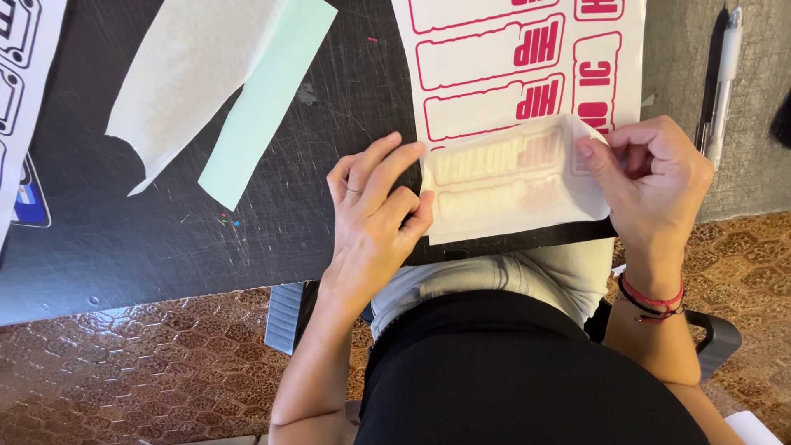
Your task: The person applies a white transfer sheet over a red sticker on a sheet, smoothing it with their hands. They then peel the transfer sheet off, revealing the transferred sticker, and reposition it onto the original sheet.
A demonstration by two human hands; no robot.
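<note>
A white sheet with pink cut lettering [494,58] lies on a black scratched mat [165,222]. Over its near end lies a translucent piece of transfer tape [511,185], with pink letters showing faintly through it. My left hand [375,218], a ring on one finger, pinches the tape's left edge between thumb and fingers. My right hand [651,177], red cord bracelets at the wrist, pinches the tape's upper right corner, which is lifted off the sheet.
A pale green strip [264,103] and a whitish backing paper [189,70] lie on the mat at the upper left. A printed sheet [21,91] sits at the far left edge. A white pen [721,82] lies at the right. Below is patterned brown floor [124,371].
</note>
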